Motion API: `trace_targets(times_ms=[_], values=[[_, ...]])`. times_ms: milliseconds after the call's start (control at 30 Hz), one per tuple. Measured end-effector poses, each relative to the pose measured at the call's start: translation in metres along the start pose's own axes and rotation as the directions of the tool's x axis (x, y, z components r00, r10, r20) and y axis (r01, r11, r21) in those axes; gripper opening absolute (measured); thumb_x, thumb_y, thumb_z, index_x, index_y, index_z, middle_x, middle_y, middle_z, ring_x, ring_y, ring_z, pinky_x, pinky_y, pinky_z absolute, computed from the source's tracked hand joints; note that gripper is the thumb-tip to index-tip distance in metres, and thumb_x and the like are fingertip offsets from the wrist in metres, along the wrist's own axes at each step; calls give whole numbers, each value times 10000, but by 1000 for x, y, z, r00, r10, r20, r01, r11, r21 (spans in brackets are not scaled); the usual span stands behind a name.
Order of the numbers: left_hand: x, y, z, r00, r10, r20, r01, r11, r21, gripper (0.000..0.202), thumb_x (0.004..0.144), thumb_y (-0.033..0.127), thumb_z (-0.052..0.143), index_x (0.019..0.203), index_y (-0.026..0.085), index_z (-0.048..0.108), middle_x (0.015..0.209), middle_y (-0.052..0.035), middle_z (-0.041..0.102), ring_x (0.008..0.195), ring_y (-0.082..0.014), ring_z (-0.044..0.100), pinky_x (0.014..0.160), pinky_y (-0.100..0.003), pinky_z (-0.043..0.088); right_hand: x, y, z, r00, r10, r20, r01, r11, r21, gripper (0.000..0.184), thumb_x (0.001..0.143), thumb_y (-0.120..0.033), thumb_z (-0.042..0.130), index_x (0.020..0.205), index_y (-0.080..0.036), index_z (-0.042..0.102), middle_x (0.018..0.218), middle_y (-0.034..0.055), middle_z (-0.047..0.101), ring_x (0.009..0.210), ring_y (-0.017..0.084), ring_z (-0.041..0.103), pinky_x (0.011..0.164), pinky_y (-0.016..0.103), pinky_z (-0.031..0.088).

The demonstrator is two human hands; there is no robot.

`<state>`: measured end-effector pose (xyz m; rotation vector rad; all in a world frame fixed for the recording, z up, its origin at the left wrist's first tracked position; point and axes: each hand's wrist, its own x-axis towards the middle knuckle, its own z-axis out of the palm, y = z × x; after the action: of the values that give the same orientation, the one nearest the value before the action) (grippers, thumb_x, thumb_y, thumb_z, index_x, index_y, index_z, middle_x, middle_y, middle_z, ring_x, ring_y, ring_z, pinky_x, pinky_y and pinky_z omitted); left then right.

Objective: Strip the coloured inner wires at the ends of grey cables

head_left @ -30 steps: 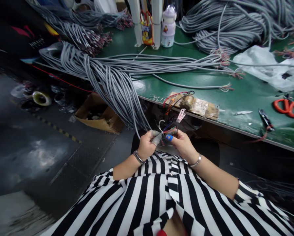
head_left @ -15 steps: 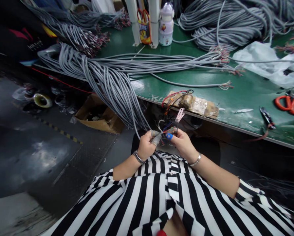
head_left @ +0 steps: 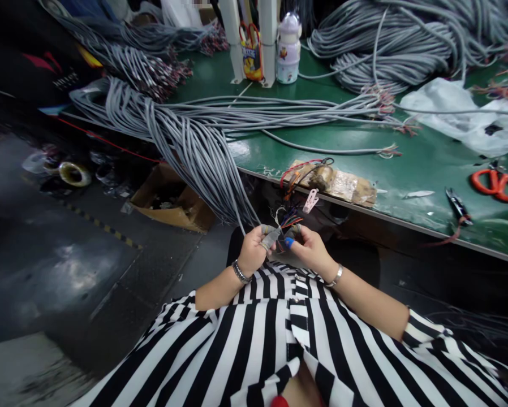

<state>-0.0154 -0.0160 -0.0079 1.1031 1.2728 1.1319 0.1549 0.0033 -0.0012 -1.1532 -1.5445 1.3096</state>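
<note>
My left hand (head_left: 255, 249), fingertips wrapped in grey tape, is closed on the stripped end of a grey cable (head_left: 239, 212) that hangs down from the bench. Thin coloured wires (head_left: 288, 220) fan out of that end. My right hand (head_left: 309, 249), a blue cover on its thumb, pinches those wires just right of the left hand. Both hands sit close together over my lap, below the front edge of the green bench (head_left: 407, 164). A pink clip (head_left: 310, 200) hangs just above them.
A thick bundle of grey cables (head_left: 194, 135) drapes off the bench edge to the left. A taped block with red wires (head_left: 330, 178), black cutters (head_left: 456, 204) and orange scissors (head_left: 498, 185) lie on the bench. A cardboard box (head_left: 169, 195) sits on the floor.
My right hand has shifted slightly left and down, its fingers now lower on the wires and away from the pink clip. The left hand has held still.
</note>
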Motion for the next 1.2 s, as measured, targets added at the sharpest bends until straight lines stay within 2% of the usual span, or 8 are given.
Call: trace_targets(times_ms=[233,433,600,733,833,1033,1100,1200], values=[[8,0,-13,994,104,21,-103,993,-53,364,777,485,730,872,136,686,588,9,624,477,-60,523,469,-163,434,-7,12,-30,991,16,130,-5,996,-86,190,740,-356,677,704,-179,618,632,-16,560,597,124,464,574,253,410],[23,19,-16,974,115,195,-112,993,-29,426,699,518,785,832,119,718,576,-13,639,482,-81,544,473,-192,452,-5,13,-54,994,103,-29,-100,988,114,461,859,-623,543,759,-185,650,545,-11,518,466,99,350,442,249,281],[39,31,-1,940,143,308,-135,990,-46,402,702,491,793,820,115,717,620,-22,649,516,-84,554,509,-200,459,13,5,-55,973,223,-50,-193,919,344,543,791,-724,562,752,-187,641,614,3,570,434,71,297,403,231,214],[53,30,10,935,115,336,-96,993,-73,413,700,493,795,845,115,713,581,0,614,490,-68,511,497,-191,423,35,-3,-54,947,319,25,-292,831,473,570,720,-751,617,722,-180,622,523,-28,476,425,62,256,394,205,137],[63,25,14,933,87,349,-61,994,-87,443,690,519,792,849,114,708,564,10,599,478,-63,487,486,-189,399,47,-9,-52,946,322,36,-297,819,490,541,678,-712,693,706,-180,594,489,-57,420,417,51,250,396,190,136],[70,27,14,935,62,351,-20,992,-121,485,645,553,809,821,115,695,541,25,573,458,-56,455,468,-191,371,47,-11,-44,949,157,-273,-47,929,368,518,661,-685,731,663,-191,577,600,-17,547,538,95,444,497,228,376],[70,31,14,931,56,361,-11,992,-125,480,638,546,815,815,116,695,535,27,567,454,-55,450,465,-191,367,48,-11,-41,953,193,-233,-82,905,417,541,667,-721,699,656,-197,566,547,-29,500,487,87,386,454,227,330],[70,34,16,923,41,381,6,993,-120,474,627,541,823,790,117,690,529,29,561,449,-54,445,460,-189,360,52,-14,-38,956,287,-59,-206,804,558,583,655,-766,669,626,-197,541,470,-58,391,421,66,269,393,218,208]])
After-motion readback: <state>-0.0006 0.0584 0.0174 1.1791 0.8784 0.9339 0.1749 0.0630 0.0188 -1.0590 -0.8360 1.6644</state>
